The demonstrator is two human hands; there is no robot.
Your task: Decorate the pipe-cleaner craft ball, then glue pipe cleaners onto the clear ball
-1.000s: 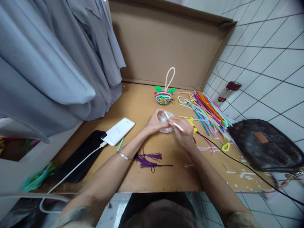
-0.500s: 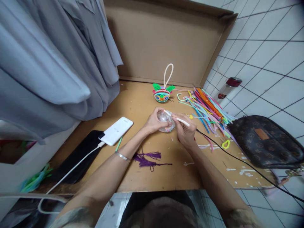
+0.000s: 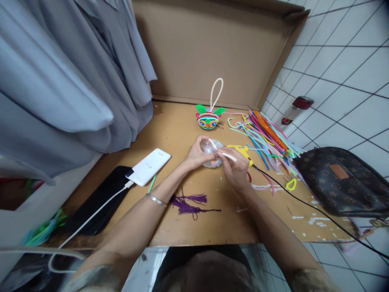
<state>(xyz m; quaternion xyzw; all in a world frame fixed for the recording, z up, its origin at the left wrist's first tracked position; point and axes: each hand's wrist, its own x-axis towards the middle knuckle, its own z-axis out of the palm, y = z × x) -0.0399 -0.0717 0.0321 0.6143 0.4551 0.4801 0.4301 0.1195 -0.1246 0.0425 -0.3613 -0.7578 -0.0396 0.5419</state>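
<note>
Head view. The person's left hand (image 3: 196, 154) is cupping a clear plastic ball (image 3: 209, 151) from its 9 o'clock side, fingers curled around the shell and grasping it just above the table (image 3: 182, 134). The right hand (image 3: 234, 168) is pinching a white pipe cleaner (image 3: 223, 152) between thumb and fingertips, its far end lying against the top of the ball.

The ball is sitting near the middle of the table, at 6 o'clock from a finished colourful ornament (image 3: 208, 119). It is looking light, thin-walled and smooth, so likely slippery and easy to crack if squeezed; a wide cradling grip around its sides seems safest. The pipe cleaner is looking soft and bendable, best held close to the working end.

A yellow glue gun (image 3: 240, 151) is lying at 3 o'clock of the ball, a pile of coloured pipe cleaners (image 3: 267, 138) beyond it. A purple tassel (image 3: 188, 202) is lying at 6 o'clock.
</note>
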